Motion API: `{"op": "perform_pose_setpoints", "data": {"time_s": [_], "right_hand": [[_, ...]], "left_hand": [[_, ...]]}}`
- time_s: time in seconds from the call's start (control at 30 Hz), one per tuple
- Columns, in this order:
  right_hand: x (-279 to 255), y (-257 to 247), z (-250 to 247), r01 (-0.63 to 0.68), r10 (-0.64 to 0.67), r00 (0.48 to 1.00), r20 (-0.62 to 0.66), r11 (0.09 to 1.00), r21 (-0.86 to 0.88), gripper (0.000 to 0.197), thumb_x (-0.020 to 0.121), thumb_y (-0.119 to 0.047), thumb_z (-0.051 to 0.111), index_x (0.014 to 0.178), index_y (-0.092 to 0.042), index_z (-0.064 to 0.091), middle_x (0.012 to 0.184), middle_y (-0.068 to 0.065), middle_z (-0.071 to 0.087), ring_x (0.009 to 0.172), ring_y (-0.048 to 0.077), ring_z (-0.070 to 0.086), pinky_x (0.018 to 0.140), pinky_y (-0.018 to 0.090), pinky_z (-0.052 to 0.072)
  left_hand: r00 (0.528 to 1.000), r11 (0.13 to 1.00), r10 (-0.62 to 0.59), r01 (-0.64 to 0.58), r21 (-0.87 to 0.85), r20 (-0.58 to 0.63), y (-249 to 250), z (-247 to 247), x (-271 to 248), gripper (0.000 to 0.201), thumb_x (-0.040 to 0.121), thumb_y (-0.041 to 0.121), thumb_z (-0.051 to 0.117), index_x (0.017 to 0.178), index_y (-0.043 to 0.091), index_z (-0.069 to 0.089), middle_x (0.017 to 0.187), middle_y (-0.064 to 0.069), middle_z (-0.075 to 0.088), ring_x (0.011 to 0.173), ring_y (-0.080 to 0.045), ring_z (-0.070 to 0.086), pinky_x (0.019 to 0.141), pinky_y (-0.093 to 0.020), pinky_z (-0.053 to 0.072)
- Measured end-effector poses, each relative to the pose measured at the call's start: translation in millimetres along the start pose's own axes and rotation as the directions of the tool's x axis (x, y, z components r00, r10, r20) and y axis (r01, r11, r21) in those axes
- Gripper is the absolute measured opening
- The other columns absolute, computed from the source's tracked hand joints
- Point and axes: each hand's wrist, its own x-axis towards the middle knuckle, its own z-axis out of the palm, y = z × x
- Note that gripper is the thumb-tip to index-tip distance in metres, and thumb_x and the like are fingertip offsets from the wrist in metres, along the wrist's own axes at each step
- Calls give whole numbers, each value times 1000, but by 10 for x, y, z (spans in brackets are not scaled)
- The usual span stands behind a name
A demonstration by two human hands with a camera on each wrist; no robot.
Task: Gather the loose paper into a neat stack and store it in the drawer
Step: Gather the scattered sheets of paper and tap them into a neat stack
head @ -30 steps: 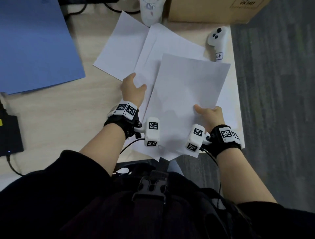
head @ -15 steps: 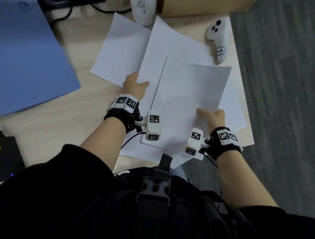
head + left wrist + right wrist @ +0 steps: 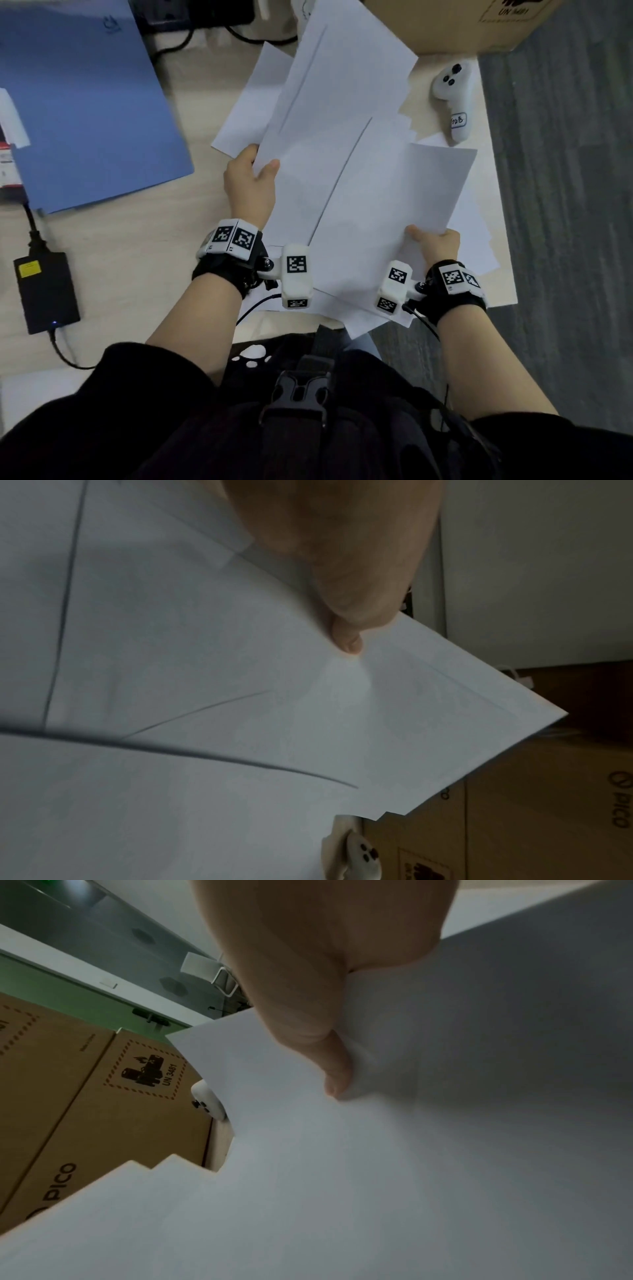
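Note:
Several white paper sheets (image 3: 346, 164) overlap unevenly above the desk's right part. My left hand (image 3: 253, 178) pinches the left edge of the bundle, thumb on top. My right hand (image 3: 433, 240) pinches the lower right corner of the top sheet (image 3: 411, 192), thumb on top as well. In the left wrist view my thumb (image 3: 346, 639) presses on the sheets (image 3: 205, 669). The right wrist view shows my thumb (image 3: 334, 1066) on the paper (image 3: 377, 1150), with stepped sheet corners below. One more sheet (image 3: 246, 116) lies flat on the desk further left. No drawer is in view.
A blue folder (image 3: 85, 109) lies at the desk's left. A white controller (image 3: 452, 99) rests near the right edge, a cardboard box (image 3: 462, 24) behind it. A black power adapter (image 3: 46, 291) with cable sits at the left front. Grey carpet (image 3: 565, 205) lies to the right.
Both hands have lifted the sheets off the desk and drawn them closer together; the left side of the bundle now rises higher and covers more of the far desk.

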Motion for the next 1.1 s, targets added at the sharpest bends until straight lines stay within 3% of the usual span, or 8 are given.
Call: {"op": "perform_pose_setpoints", "data": {"time_s": [0.13, 0.3, 0.37, 0.57, 0.7, 0.83, 0.97, 1.1], "right_hand": [[-51, -37, 8, 11, -11, 1000, 8, 1000, 9, 17, 77, -4, 71, 69, -8, 57, 90, 11, 59, 82, 21, 56, 74, 31, 46], [-263, -179, 8, 67, -76, 993, 91, 993, 99, 18, 81, -1, 67, 97, 6, 65, 95, 11, 59, 86, 21, 56, 78, 34, 47], [-329, -224, -7, 87, -105, 987, 123, 986, 144, 21, 82, -1, 66, 102, 7, 64, 93, 10, 61, 85, 22, 56, 77, 33, 46], [-538, -356, -59, 105, -159, 966, 206, 962, 251, 18, 82, -7, 69, 73, -14, 55, 76, -2, 59, 75, 21, 58, 83, 42, 50], [-660, -425, -45, 61, -157, 960, 233, 926, 371, 29, 80, -11, 72, 94, -12, 46, 86, -5, 56, 78, 13, 56, 97, 51, 48], [-786, -509, 9, 76, -182, 956, 231, 912, 402, 36, 79, -13, 72, 96, -17, 41, 90, -6, 55, 96, 23, 58, 97, 53, 47], [-996, -588, 143, 128, -250, 928, 275, 910, 394, 36, 77, -14, 74, 87, -24, 40, 95, -4, 58, 102, 23, 59, 100, 50, 46], [-1279, -691, 351, 213, -335, 885, 324, 909, 359, 35, 75, -13, 76, 96, -15, 47, 98, 1, 61, 85, 13, 59, 90, 36, 49]], "left_hand": [[994, 998, 58, -58, 7, -95, 161, -172, -44, 17, 81, 11, 57, 94, 3, 64, 86, -3, 64, 79, -18, 56, 78, -35, 51], [972, 990, 140, -132, 53, -188, 307, -349, -154, 12, 84, 11, 56, 90, 2, 61, 75, -2, 54, 69, -17, 46, 60, -25, 35], [963, 988, 151, -143, 52, -222, 328, -407, -200, 15, 84, 13, 56, 90, 0, 60, 75, -5, 54, 69, -17, 46, 62, -27, 37], [925, 989, 120, -144, -39, -361, 433, -626, -325, 20, 84, 12, 57, 99, 0, 62, 90, -3, 64, 82, -16, 58, 78, -29, 49], [888, 980, 72, -148, -135, -454, 407, -797, -415, 19, 83, 9, 56, 99, 0, 62, 92, -5, 66, 84, -16, 61, 83, -32, 52], [874, 971, 54, -159, -180, -483, 400, -955, -443, 16, 84, 8, 56, 98, 5, 62, 92, -3, 66, 84, -16, 62, 84, -31, 53], [851, 971, 66, -176, -164, -521, 340, -1199, -355, 16, 85, 6, 55, 98, 4, 63, 91, -2, 66, 85, -14, 62, 81, -24, 52], [916, 945, 50, -172, -279, -398, 277, -1492, -288, 21, 85, 2, 56, 83, 23, 58, 83, 9, 64, 77, -6, 61, 80, -26, 52]]}}
